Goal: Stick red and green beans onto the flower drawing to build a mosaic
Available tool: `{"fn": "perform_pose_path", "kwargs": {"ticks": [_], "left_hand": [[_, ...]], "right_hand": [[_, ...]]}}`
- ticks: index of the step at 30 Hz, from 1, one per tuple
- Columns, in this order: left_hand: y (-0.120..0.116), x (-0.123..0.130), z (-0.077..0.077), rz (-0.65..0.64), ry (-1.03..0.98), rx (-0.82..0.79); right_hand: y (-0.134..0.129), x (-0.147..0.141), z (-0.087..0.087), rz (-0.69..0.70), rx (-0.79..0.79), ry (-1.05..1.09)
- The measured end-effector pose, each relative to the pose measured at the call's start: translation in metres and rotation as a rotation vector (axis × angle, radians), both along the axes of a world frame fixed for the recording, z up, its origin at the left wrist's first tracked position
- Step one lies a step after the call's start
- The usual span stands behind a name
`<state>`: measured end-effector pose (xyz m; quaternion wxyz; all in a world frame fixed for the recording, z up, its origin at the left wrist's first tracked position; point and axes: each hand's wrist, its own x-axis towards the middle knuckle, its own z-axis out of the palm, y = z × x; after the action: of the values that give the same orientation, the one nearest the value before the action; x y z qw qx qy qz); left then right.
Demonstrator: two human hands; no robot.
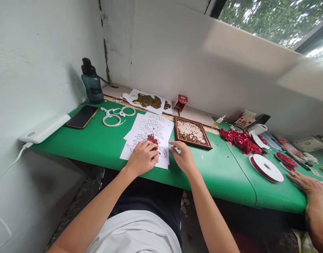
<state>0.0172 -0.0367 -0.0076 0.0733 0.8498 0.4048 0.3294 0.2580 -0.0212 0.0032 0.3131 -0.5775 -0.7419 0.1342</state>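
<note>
Green bench (224,172) carries line-drawn sheet (164,138), red beads (152,138) on it; left hand (143,154) covers beads' near end, grip unclear. Right hand (184,158), fingers slightly apart, nearer bead tray (207,136) just beyond.

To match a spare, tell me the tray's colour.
The tray has a brown rim and a pale floor, best seen in the head view.

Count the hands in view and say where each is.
3. The left hand is over the line drawing; the right hand is by the drawing's right edge; another person's hand is at far right, near the white spool. No partly hidden hand shows.
</note>
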Motion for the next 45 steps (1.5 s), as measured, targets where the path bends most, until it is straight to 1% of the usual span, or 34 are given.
{"fn": "perform_pose_path", "kwargs": {"ticks": [2, 4, 7, 10, 16, 19, 22, 28, 33, 39, 45], "left_hand": [[0.0, -0.001, 0.001, 0.013, -0.011, -0.022], [0.001, 0.0, 0.001, 0.04, -0.027, -0.049], [0.002, 0.001, 0.0, 0.092, -0.034, -0.077], [0.002, 0.002, -0.001, 0.113, -0.034, -0.075], [0.001, 0.001, -0.003, 0.1, -0.037, -0.035], [0.0, 0.0, -0.003, 0.078, -0.015, -0.011], [0.0, 0.0, -0.004, 0.085, -0.006, 0.003], [0.0, 0.001, -0.006, 0.104, -0.012, 0.0], [0.0, 0.001, -0.006, 0.107, -0.021, 0.0], [0.001, 0.001, -0.007, 0.098, -0.04, 0.007], [0.001, 0.001, -0.006, 0.108, -0.027, 0.0]], "right_hand": [[-0.015, -0.021, -0.006, 0.078, 0.049, -0.014], [-0.024, -0.033, -0.01, 0.112, 0.1, -0.039], [-0.029, -0.038, -0.013, 0.17, 0.161, -0.134], [-0.031, -0.037, -0.015, 0.2, 0.195, -0.222], [-0.034, -0.038, -0.014, 0.158, 0.198, -0.242], [-0.036, -0.041, -0.01, 0.178, 0.167, -0.312], [-0.036, -0.043, -0.008, 0.19, 0.147, -0.363], [-0.038, -0.042, -0.01, 0.149, 0.167, -0.321], [-0.037, -0.043, -0.01, 0.173, 0.146, -0.373], [-0.036, -0.043, -0.012, 0.128, 0.164, -0.282], [-0.039, -0.042, -0.011, 0.171, 0.18, -0.301]]}}
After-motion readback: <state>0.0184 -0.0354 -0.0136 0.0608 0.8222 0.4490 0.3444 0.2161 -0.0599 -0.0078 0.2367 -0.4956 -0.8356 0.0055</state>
